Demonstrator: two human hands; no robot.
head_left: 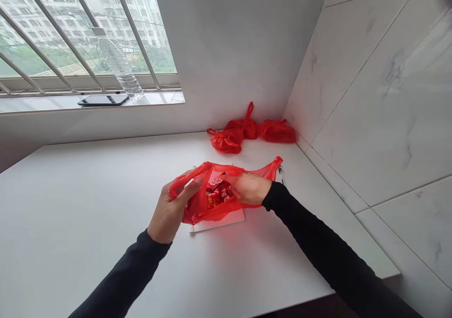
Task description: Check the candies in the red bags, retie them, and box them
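My left hand grips the left rim of an open red plastic bag, with the thumb over the edge. Inside lie several small red wrapped packets with gold and white print. My right hand reaches into the bag's mouth from the right. Its fingers are bent in against the packets, and their tips are partly hidden, so what they pinch cannot be made out. Under the bag a white sheet or flat pad shows on the white table.
Tied red bags and another red bag sit at the back by the wall. A dark thin object pokes out right of the bag. On the windowsill are a phone and a water bottle. A tiled wall bounds the right.
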